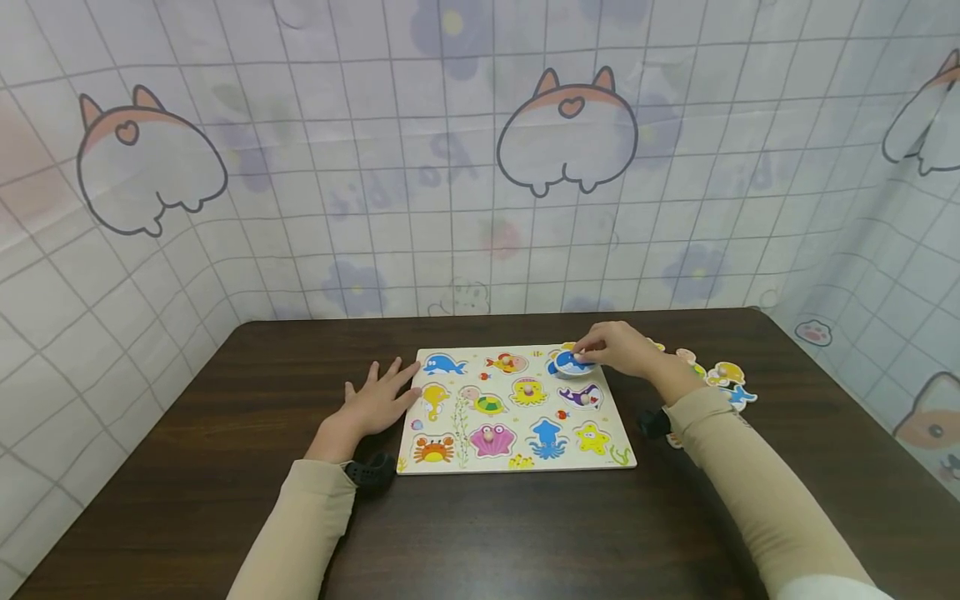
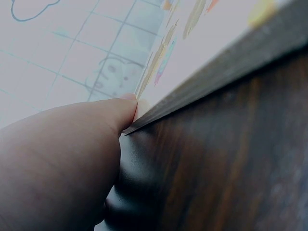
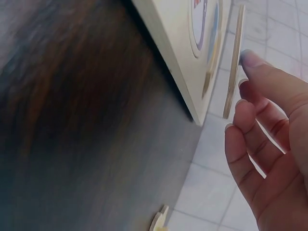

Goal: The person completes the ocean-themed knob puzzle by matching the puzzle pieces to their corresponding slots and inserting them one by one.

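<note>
A wooden peg puzzle board (image 1: 450,421) printed with sea animals lies flat on the dark table. My right hand (image 1: 618,346) pinches a blue whale puzzle piece (image 1: 573,364) over the board's far right corner. In the right wrist view that piece (image 3: 234,62) is edge-on and raised off the board, with thumb and fingertips at its knob. My left hand (image 1: 377,400) lies with fingers spread at the board's left edge, the thumb (image 2: 126,108) touching it in the left wrist view. Crab, shell, octopus and starfish pictures show along the board's near row.
Several loose puzzle pieces (image 1: 726,374) lie in a heap right of the board, partly hidden behind the right forearm. Dark wood table (image 1: 525,533) runs in front of the board. A patterned cloth (image 1: 465,250) hangs behind and at both sides.
</note>
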{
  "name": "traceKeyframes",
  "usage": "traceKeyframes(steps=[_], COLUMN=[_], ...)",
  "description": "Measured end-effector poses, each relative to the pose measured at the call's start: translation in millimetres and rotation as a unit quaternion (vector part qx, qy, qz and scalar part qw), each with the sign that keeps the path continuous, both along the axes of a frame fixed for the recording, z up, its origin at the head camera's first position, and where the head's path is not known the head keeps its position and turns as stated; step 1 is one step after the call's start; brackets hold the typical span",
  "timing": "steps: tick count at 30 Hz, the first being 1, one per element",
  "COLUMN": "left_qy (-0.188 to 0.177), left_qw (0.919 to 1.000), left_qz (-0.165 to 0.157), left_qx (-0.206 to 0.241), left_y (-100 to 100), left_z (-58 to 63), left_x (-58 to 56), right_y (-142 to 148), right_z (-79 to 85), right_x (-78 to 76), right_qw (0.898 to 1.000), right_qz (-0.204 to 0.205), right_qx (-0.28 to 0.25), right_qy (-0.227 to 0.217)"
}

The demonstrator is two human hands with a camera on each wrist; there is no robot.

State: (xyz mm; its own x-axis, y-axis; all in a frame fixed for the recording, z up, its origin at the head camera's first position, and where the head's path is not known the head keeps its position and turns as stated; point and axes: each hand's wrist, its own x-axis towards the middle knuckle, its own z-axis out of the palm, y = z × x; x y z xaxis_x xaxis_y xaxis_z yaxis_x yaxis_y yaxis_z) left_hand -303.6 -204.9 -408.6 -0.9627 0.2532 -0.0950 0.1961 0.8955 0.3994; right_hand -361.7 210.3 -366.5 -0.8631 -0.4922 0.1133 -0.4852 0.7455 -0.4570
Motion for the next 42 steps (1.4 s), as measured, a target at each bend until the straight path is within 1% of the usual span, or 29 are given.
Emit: traceKeyframes(steps=[6,11,16,26,35,42], left_qy=[-0.004,-0.004,-0.005,-0.006,-0.006,-0.004], left_qw=[1.0000,1.0000,1.0000,1.0000,1.0000,1.0000], left_qz=[-0.002,0.002,0.005,0.002,0.000,-0.001], left_qx=[0.001,0.000,0.000,0.002,0.000,-0.002], left_y=[0,0,-1,-1,0,0], left_z=[-0.9,0.5,0.3,-2.0,2.1,4.2], left_x=[-1.1,-0.8,-1.1,-2.7,-0.2,1.8], right_y=[-7,-12,-14,-11,-12,-15], right_z=[-1.5,-1.1,-5.6,-12.8,-10.6,-7.8], right_x=[-5.2,-7.4,-9.8,-12.1,-12.8,-9.5], right_qw=[1.000,1.000,1.000,1.000,0.999,0.998], right_qz=[-0.008,-0.002,0.005,-0.009,-0.005,-0.022], right_qx=[0.018,0.022,0.015,0.001,0.003,0.001], right_qy=[-0.008,-0.011,-0.017,-0.030,-0.033,-0.058])
